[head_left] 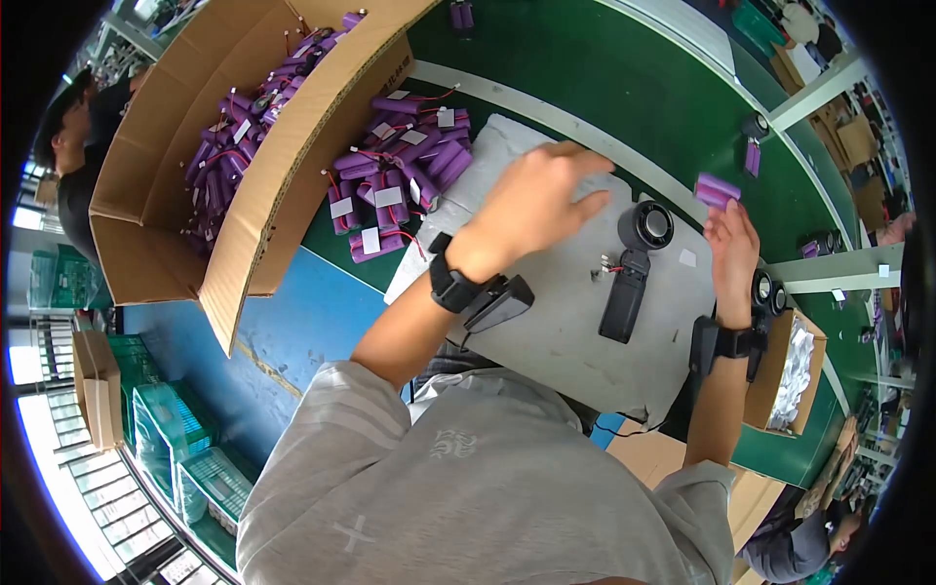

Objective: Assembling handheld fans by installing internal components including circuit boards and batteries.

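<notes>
Starting at the left, a carton (292, 166) holds purple packs (234, 136), and a loose pile (388, 195) lies just beside it on the green tabletop (585, 58), red leads tangled among them. The left hand (536, 200) hovers over the grey mat (546, 312), its grip apart, thumb away from the fingers, with no object visible in it. Right of it, the black device (624, 297) lies on the mat, short wires (609, 265) beside its handle. The right hand (733, 244) has its grip clamped on one pack (718, 190), raised beyond the device; whether its lead hangs free cannot be told. Good handling probably means pinching the pack by its body, never its lead, moving it smoothly, and keeping the left hand clear of those wires. Farther right stands a box (815, 380) of silvery pieces.
</notes>
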The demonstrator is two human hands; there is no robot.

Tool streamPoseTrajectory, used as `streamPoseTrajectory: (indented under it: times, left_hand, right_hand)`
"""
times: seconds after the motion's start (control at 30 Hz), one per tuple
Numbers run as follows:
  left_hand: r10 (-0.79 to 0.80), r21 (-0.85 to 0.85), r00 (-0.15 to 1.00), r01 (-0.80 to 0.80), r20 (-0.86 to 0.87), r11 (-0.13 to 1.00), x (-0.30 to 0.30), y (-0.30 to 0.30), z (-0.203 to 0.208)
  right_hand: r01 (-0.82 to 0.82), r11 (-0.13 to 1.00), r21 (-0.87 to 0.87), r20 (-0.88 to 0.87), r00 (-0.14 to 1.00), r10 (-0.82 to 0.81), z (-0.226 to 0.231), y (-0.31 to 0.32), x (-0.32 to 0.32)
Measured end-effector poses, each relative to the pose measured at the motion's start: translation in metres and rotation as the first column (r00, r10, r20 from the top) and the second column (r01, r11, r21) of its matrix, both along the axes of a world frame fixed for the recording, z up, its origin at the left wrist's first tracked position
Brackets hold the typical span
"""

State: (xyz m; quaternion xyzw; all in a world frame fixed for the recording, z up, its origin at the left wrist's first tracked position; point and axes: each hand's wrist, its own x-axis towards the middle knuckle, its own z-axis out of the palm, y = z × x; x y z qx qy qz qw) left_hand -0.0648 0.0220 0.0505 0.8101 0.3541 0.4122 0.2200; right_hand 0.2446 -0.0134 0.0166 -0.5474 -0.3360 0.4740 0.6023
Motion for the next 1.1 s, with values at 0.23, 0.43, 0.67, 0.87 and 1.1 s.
streamPoseTrajectory:
  times: [0.23, 0.43, 0.67, 0.87, 1.1]
  left_hand:
    - [0.583, 0.068, 0.704, -0.613, -0.405, 0.787, -0.105, -0.036, -0.014]
    - [0.551, 0.174, 0.655, -0.549, -0.518, 0.817, -0.112, -0.038, -0.027]
    - [0.514, 0.068, 0.696, -0.561, -0.501, 0.825, -0.117, -0.027, -0.017]
    - [0.644, -0.196, 0.758, -0.650, -0.100, 0.734, -0.123, -0.034, 0.010]
    - [0.091, -0.092, 0.960, -0.068, 0.266, 0.993, -0.020, -0.059, 0.028]
  right_hand:
    - [-0.019, 0.994, -0.111, -0.042, 0.999, 0.015, -0.003, -0.006, -0.028]
    - [-0.180, 0.983, 0.019, 0.325, 0.931, 0.164, -0.034, -0.048, -0.038]
    - [-0.130, 0.986, 0.105, 0.201, 0.974, 0.107, -0.032, -0.047, -0.039]
    - [-0.095, 0.986, 0.135, 0.342, 0.939, 0.044, -0.029, -0.053, -0.041]
    - [-0.368, 0.889, 0.271, 0.353, 0.898, 0.264, 0.001, -0.075, -0.061]
